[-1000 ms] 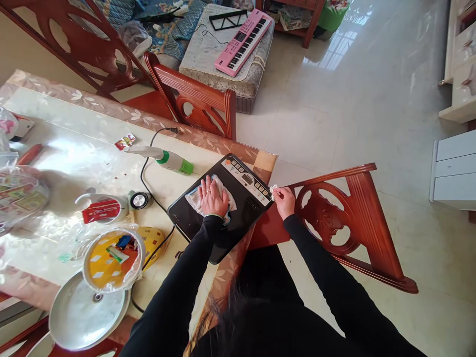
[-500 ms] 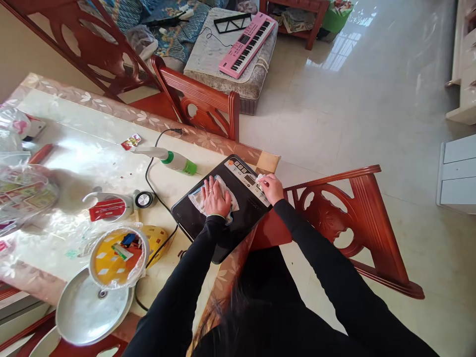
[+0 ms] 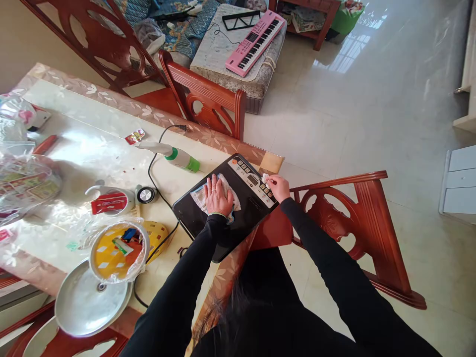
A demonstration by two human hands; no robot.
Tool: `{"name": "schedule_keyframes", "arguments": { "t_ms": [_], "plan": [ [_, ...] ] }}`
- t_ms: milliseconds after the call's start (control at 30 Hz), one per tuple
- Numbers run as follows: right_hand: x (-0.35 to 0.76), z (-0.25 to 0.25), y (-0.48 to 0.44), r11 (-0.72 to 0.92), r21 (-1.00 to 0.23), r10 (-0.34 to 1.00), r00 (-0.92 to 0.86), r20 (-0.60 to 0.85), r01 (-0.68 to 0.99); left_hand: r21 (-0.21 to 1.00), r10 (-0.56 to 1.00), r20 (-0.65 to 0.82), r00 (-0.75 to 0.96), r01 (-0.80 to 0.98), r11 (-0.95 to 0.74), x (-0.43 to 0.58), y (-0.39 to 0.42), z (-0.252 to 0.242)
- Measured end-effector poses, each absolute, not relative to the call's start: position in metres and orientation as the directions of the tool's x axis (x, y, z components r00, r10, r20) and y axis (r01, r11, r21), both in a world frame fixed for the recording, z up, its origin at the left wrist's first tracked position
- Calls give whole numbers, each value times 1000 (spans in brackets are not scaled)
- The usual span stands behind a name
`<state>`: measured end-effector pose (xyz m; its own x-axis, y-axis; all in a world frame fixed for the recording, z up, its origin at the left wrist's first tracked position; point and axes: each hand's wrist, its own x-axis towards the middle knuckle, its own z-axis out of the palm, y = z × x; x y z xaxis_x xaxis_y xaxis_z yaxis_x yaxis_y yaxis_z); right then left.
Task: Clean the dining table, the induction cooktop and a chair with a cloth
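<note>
Cooktop (image 3: 245, 213) sits on the tabletop (image 3: 100, 119), close to its corner. I have the left hand (image 3: 218, 198) spread flat on a cloth (image 3: 200, 199) over the black plate, its fingers open. With the right hand (image 3: 279, 187) I pinch a small white wad (image 3: 265, 177) at the edge of the control panel (image 3: 253, 180); whether it touches, I can't tell. A spray bottle (image 3: 180, 157) is just beside the cooktop.
</note>
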<state>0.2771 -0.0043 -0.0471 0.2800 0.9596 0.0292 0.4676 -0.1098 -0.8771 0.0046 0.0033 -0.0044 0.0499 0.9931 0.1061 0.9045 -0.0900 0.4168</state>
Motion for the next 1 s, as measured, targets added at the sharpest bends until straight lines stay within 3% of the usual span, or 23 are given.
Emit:
{"name": "schedule_keyframes", "arguments": {
  "t_ms": [300,533,767,867,1000],
  "plan": [
    [262,-35,-127,59,-814,975,143,172,578,416,991,125,53,904,-101,5,2,-4],
    [221,-31,-32,159,-766,979,2,205,623,422,993,105,51,902,-91,5,3,-3],
    [262,-34,-102,181,-744,981,-61,185,643,412,993,110,51,906,-92,5,2,-3],
    [247,-33,-64,203,-714,978,-101,183,671,409,992,116,53,907,-96,5,2,-4],
    [193,-24,52,236,-707,972,-156,177,666,408,992,113,53,908,-95,4,2,-4]
  ]
}}
